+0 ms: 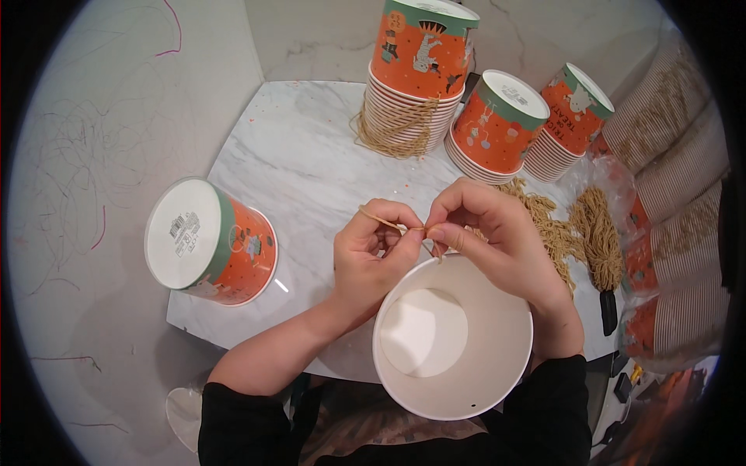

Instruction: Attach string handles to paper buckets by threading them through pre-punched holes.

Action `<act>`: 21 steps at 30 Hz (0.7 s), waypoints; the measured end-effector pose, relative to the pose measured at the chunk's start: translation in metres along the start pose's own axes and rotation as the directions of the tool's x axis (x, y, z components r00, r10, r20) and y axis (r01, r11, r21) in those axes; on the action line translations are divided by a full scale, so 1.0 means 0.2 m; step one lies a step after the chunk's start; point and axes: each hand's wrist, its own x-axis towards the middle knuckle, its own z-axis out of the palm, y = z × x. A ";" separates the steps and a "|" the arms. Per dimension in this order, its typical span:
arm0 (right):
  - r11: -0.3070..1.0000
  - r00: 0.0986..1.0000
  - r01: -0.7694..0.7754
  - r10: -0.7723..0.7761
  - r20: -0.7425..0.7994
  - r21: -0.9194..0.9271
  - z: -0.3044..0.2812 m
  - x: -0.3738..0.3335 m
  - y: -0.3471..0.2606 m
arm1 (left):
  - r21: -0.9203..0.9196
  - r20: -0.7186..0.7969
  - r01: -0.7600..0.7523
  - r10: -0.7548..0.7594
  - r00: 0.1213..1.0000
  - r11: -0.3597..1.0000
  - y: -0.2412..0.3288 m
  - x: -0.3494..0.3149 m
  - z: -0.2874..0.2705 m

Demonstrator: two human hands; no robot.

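Tan paper cord runs between my two hands at the far rim of a white-lined paper bucket. My left hand is closed, with the cord pinched between thumb and fingers and a length lying over the index finger. Close against it, my right hand pinches the same cord by its fingertips. A short piece of cord hangs at the bucket's far rim, below the fingertips. The bucket's mouth faces me, and a small dark hole shows near its closest rim. Whether the cord is knotted is hidden by the fingers.
One upside-down orange and green bucket stands at the table's left. Stacks of such buckets stand at the back, one draped with cord loops. Cord bundles lie at right, beside plastic-wrapped bucket stacks.
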 end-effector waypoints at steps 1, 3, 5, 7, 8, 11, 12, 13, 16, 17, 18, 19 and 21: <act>1.000 1.000 0.001 -0.001 0.011 0.004 0.00 0.00 0.00 | 0.078 0.014 -0.046 0.045 0.999 0.996 -0.02 0.00 -0.02; 1.000 1.000 -0.013 0.013 0.021 0.026 0.00 0.00 0.00 | 0.155 0.033 -0.094 0.090 0.995 0.983 -0.02 0.00 -0.02; 0.999 0.999 -0.027 0.025 0.029 0.046 -0.01 0.00 -0.01 | -0.039 0.013 0.034 -0.034 0.999 0.999 -0.01 0.00 0.00; 0.999 0.999 -0.039 0.040 0.023 -0.026 -0.02 0.00 -0.01 | -0.097 0.031 0.106 -0.104 0.994 0.990 -0.01 0.01 -0.02; 0.999 0.999 -0.036 0.037 0.018 -0.030 -0.03 0.00 0.00 | -0.151 0.050 0.180 -0.175 0.983 0.972 -0.02 0.02 -0.03; 0.971 0.991 0.132 -0.132 0.010 -0.199 -0.03 0.02 0.03 | -0.133 0.034 0.163 -0.160 0.987 0.978 -0.02 0.00 -0.03; 0.957 0.984 0.175 -0.179 0.003 -0.233 -0.03 0.02 0.03 | -0.132 0.035 0.161 -0.157 0.987 0.978 -0.02 0.01 -0.02; 0.939 0.974 0.217 -0.226 -0.002 -0.267 -0.03 0.02 0.03 | -0.116 0.029 0.166 -0.164 0.986 0.979 -0.02 0.01 -0.02; 0.976 0.989 0.143 -0.147 -0.012 -0.165 -0.04 0.03 0.06 | -0.075 0.013 0.166 -0.166 0.986 0.983 -0.03 0.01 -0.02; 0.975 0.989 0.145 -0.150 -0.012 -0.167 -0.05 0.03 0.07 | -0.051 0.003 0.165 -0.165 0.986 0.985 -0.04 0.01 -0.02; 0.980 0.990 0.137 -0.141 -0.017 -0.146 -0.05 0.03 0.08 | -0.051 0.001 0.165 -0.165 0.986 0.985 -0.03 0.01 -0.02; 0.984 0.991 0.128 -0.131 -0.021 -0.125 -0.05 0.04 0.09 | -0.073 -0.002 0.157 -0.157 0.988 0.985 -0.03 0.01 -0.01; 0.996 0.997 0.071 -0.073 -0.033 -0.047 -0.04 0.04 0.09 | -0.095 -0.004 0.150 -0.151 0.989 0.984 -0.02 0.01 -0.01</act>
